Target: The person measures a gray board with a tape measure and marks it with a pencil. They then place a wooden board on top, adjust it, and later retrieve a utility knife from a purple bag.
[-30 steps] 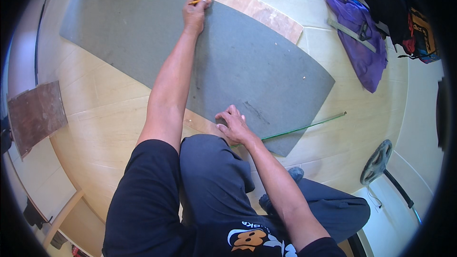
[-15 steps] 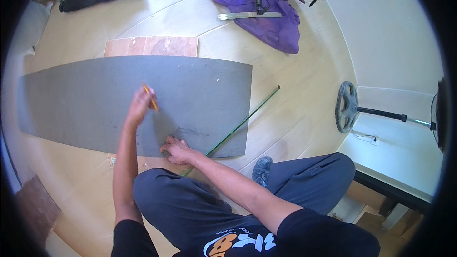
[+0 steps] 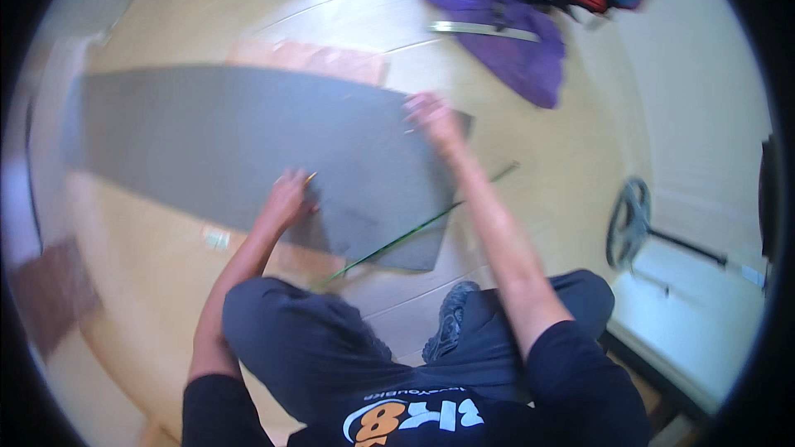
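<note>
Pale tiled floor [image 3: 555, 199]; left hand [image 3: 290, 200] pinches slim yellow pencil [image 3: 310, 178], right hand [image 3: 432, 118] blurred, grip unclear; brace long flat grey panel [image 3: 190, 120].

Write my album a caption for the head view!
Pencil in left hand, right hand over a grey board crossed by a thin green strip.

1. Between my left grip [image 3: 291, 197] and right grip [image 3: 432, 116], the grey sheet [image 3: 199, 128] offers an open path.
2. A green rod [image 3: 399, 240] crosses the sheet's near right corner, under my right forearm [image 3: 513, 257].
3. Bare floor [image 3: 571, 174] parts the sheet from the purple cloth [image 3: 517, 58].
4. My knees [image 3: 269, 314] block the near side.
</note>
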Action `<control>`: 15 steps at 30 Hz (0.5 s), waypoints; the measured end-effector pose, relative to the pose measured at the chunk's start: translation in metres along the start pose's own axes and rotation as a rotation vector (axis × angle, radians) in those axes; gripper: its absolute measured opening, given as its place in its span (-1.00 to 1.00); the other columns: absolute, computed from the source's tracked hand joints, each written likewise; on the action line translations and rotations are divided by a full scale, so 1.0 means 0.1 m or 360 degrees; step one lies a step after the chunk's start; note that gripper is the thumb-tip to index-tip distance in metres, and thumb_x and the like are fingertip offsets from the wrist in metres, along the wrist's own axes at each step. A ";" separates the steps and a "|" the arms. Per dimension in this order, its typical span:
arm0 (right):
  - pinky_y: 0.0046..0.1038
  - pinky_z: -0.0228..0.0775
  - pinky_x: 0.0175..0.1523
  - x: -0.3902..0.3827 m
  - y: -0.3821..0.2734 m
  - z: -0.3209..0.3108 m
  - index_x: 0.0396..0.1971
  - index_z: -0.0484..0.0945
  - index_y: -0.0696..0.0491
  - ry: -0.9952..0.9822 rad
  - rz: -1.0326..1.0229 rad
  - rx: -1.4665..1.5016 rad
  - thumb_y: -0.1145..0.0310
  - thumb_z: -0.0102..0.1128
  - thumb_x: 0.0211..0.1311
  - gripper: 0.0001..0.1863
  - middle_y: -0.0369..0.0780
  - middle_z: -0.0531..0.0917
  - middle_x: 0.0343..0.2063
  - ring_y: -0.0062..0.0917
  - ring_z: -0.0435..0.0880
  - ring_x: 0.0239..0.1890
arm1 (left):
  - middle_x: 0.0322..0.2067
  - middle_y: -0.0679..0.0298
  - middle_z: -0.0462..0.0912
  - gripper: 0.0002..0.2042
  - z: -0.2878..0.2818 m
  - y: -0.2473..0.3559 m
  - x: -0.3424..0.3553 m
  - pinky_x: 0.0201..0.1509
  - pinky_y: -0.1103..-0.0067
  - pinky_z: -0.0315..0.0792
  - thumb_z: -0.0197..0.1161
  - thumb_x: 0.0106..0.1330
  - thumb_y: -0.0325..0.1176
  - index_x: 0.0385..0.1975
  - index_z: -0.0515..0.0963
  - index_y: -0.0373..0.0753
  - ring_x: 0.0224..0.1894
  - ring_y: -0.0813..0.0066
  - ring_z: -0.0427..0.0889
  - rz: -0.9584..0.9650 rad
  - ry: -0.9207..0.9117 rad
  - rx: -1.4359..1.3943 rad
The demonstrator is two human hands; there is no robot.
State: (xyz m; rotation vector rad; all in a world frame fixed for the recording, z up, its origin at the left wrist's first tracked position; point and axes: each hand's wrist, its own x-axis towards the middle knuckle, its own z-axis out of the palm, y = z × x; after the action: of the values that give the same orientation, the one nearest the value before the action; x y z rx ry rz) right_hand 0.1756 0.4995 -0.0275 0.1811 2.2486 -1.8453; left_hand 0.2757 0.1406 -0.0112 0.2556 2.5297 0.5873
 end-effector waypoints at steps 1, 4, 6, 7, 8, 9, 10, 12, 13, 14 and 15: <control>-0.32 0.53 0.06 0.38 -0.03 -0.17 0.02 0.59 0.07 0.0398 -0.0033 -0.0407 0.12 0.15 0.44 -0.64 -0.20 0.71 -0.11 -0.42 0.68 -0.06 | -0.06 -0.07 0.47 -0.39 0.00 -0.01 0.01 0.02 0.13 0.50 0.59 -0.05 -0.30 0.01 0.41 -0.24 -0.02 -0.16 0.55 -0.0064 -0.0042 0.0030; -0.26 0.33 0.34 1.04 -0.09 -0.87 0.17 0.52 0.11 0.0521 -0.0182 -0.1017 0.28 0.23 0.30 -0.54 -0.05 0.59 0.14 -0.23 0.54 0.23 | -0.05 -0.09 0.45 -0.43 0.02 -0.02 0.03 0.02 0.12 0.51 0.59 -0.03 -0.33 -0.06 0.40 -0.25 -0.01 -0.19 0.55 -0.0130 -0.0061 0.0009; -0.20 0.11 0.49 1.30 -0.07 -1.17 0.34 0.32 0.13 0.0359 -0.0501 -0.1538 0.33 0.31 0.19 -0.30 0.04 0.35 0.35 -0.10 0.29 0.42 | -0.07 -0.10 0.45 -0.44 0.01 -0.01 0.03 0.05 0.13 0.50 0.58 -0.03 -0.36 -0.06 0.40 -0.26 0.00 -0.20 0.55 -0.0150 -0.0046 -0.0081; -0.19 0.03 0.53 1.46 -0.04 -1.21 0.39 0.25 0.13 0.0330 -0.0499 -0.1745 0.33 0.32 0.17 -0.22 0.07 0.25 0.41 -0.07 0.19 0.47 | -0.07 -0.10 0.45 -0.44 -0.01 -0.03 0.03 0.06 0.13 0.50 0.58 -0.03 -0.37 -0.06 0.40 -0.27 0.00 -0.20 0.54 -0.0169 -0.0018 -0.0074; -0.18 0.01 0.54 1.57 -0.03 -1.29 0.42 0.20 0.12 0.0235 -0.0549 -0.1803 0.34 0.32 0.17 -0.19 0.09 0.21 0.43 -0.05 0.16 0.48 | -0.06 -0.11 0.45 -0.44 -0.03 -0.01 0.03 0.07 0.13 0.49 0.58 -0.04 -0.37 -0.06 0.40 -0.27 0.01 -0.20 0.54 -0.0152 -0.0010 -0.0066; -0.18 -0.02 0.56 1.65 -0.04 -1.36 0.44 0.15 0.12 0.0157 -0.0479 -0.1887 0.34 0.33 0.17 -0.16 0.11 0.16 0.44 -0.03 0.12 0.49 | -0.06 -0.11 0.46 -0.43 -0.04 0.01 0.01 0.08 0.13 0.49 0.58 -0.04 -0.38 -0.06 0.40 -0.28 0.01 -0.20 0.54 -0.0103 0.0012 -0.0081; -0.17 -0.05 0.57 1.69 -0.04 -1.36 0.46 0.11 0.12 0.0102 -0.0337 -0.1955 0.34 0.33 0.17 -0.12 0.13 0.12 0.46 -0.01 0.09 0.51 | -0.05 -0.12 0.46 -0.44 -0.05 0.03 0.01 0.08 0.13 0.49 0.57 -0.04 -0.39 -0.06 0.40 -0.28 0.02 -0.20 0.54 -0.0145 0.0016 -0.0091; -0.16 -0.02 0.56 1.67 -0.06 -1.25 0.44 0.17 0.11 0.0007 -0.0123 -0.1997 0.32 0.34 0.17 -0.16 0.09 0.13 0.47 -0.05 0.10 0.51 | -0.05 -0.13 0.46 -0.44 -0.08 0.05 0.02 0.08 0.12 0.49 0.57 -0.04 -0.41 -0.05 0.40 -0.29 0.02 -0.21 0.54 -0.0111 0.0013 -0.0128; -0.16 -0.01 0.55 1.53 -0.04 -1.12 0.43 0.19 0.11 0.0108 -0.0212 -0.1959 0.29 0.35 0.19 -0.17 0.07 0.13 0.47 -0.07 0.11 0.51 | -0.04 -0.13 0.46 -0.45 -0.09 0.06 0.04 0.08 0.12 0.48 0.56 -0.03 -0.41 -0.05 0.40 -0.28 0.03 -0.20 0.53 -0.0120 -0.0005 -0.0116; -0.16 0.01 0.54 1.35 0.00 -0.94 0.43 0.22 0.10 0.0219 -0.0193 -0.1943 0.26 0.35 0.20 -0.19 0.05 0.14 0.48 -0.10 0.12 0.51 | -0.04 -0.13 0.47 -0.45 -0.09 0.06 0.05 0.08 0.12 0.48 0.56 -0.03 -0.41 -0.05 0.40 -0.28 0.03 -0.20 0.53 -0.0150 -0.0043 -0.0101; -0.13 0.04 0.52 1.16 0.01 -0.71 0.40 0.28 0.07 0.0168 -0.0122 -0.1980 0.16 0.34 0.23 -0.23 0.00 0.19 0.46 -0.13 0.15 0.50 | -0.03 -0.13 0.47 -0.46 -0.09 0.06 0.06 0.08 0.12 0.48 0.55 -0.02 -0.42 -0.05 0.40 -0.28 0.04 -0.20 0.52 -0.0192 -0.0078 -0.0087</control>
State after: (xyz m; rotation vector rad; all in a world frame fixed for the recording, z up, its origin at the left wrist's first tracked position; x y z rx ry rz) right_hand 0.0570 0.5639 -0.0444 -0.0372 3.0002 -0.1947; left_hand 0.2659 0.1442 -0.0043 0.0955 2.4580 0.5945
